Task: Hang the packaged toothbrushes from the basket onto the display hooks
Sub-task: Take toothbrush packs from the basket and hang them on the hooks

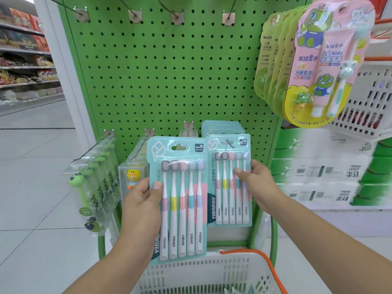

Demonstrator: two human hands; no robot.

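Note:
My left hand [141, 200] grips a teal pack of several toothbrushes [180, 198] by its left edge, upright in front of the green pegboard [169, 71], free of any hook. My right hand [257, 183] holds the right edge of a second identical pack [231, 181], whose hang hole sits on a display hook [230, 143] with more teal packs behind it. The white basket [191, 274] with an orange handle [267, 266] stands below my arms.
Bare hooks [176, 16] line the top of the pegboard. Clear packs of green children's toothbrushes [95, 177] and a duck-figure pack [133, 177] hang lower left. Pink and yellow children's sets [326, 60] hang upper right. Stacked cartons [322, 170] and a white basket [369, 107] stand to the right.

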